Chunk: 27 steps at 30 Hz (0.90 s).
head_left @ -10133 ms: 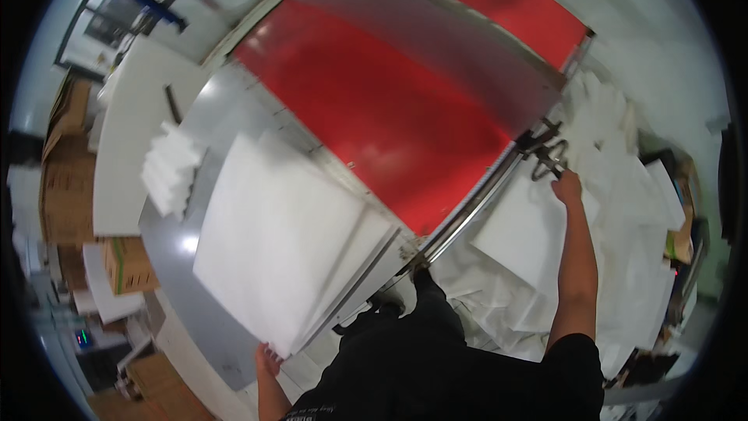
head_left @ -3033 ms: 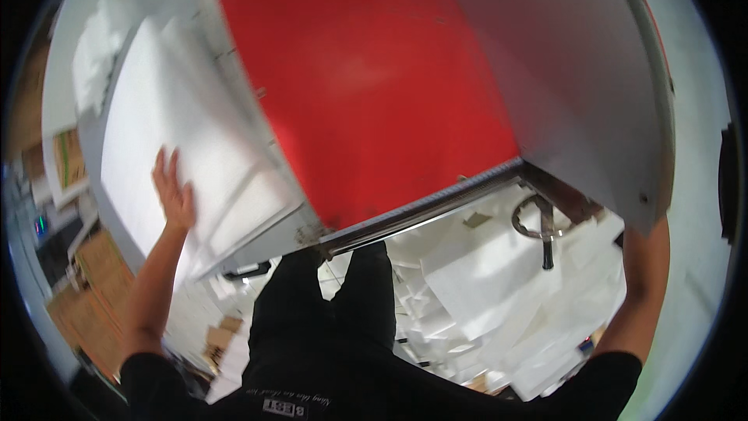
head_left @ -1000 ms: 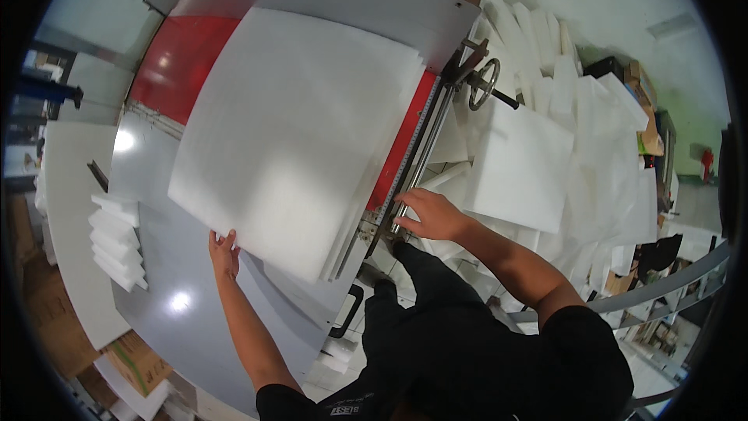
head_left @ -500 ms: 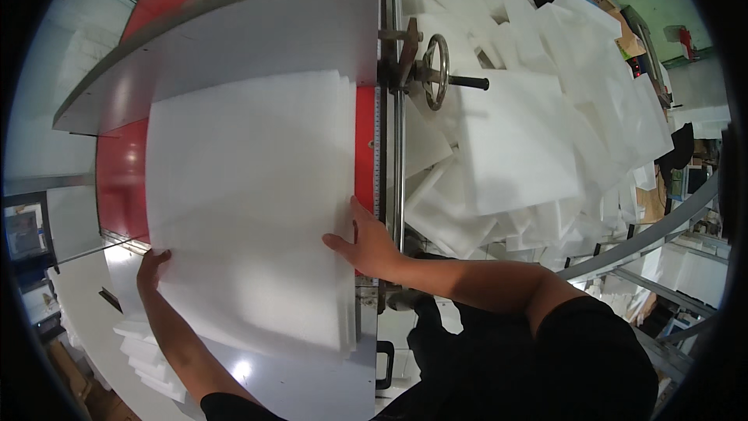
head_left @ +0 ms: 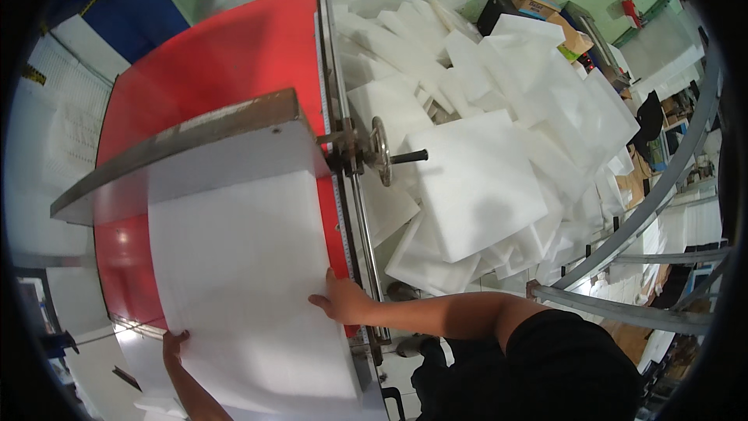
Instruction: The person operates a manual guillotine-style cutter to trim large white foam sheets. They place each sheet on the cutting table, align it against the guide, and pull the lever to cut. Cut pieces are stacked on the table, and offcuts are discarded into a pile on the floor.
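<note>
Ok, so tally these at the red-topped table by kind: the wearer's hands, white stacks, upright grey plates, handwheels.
Hands: 2, left hand and right hand
White stack: 1
Upright grey plate: 1
Handwheel: 1
Total: 5

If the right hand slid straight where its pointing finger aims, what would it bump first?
Probably the grey upright board: the right hand is at the white sheets, its finger pointing roughly along their edge towards it. Depth is hard to judge.
</note>
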### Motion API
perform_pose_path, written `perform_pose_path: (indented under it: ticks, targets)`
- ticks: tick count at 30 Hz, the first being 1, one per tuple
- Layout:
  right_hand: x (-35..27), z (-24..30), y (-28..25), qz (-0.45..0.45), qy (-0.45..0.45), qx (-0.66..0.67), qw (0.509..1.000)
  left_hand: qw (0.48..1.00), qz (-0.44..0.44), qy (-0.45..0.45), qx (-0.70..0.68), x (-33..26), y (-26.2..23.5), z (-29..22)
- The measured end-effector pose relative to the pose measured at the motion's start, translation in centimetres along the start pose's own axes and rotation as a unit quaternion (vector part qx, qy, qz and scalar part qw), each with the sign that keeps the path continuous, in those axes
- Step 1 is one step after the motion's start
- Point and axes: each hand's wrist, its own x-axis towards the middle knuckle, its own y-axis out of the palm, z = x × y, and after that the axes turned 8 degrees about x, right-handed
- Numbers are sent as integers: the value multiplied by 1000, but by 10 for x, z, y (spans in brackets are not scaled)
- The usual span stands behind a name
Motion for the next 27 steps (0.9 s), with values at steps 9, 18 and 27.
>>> perform_pose_path:
  ticks: [9,18,27]
  targets:
    - [-5,-17,8,-20,-50,16,998,898,-332,65,280,-59,44,-15]
    - [3,-25,27,-60,-76,26,995,879,-324,195,290,-244,201,-107]
    - [4,-32,40,-136,-99,27,985,909,-260,49,322,-317,307,-112]
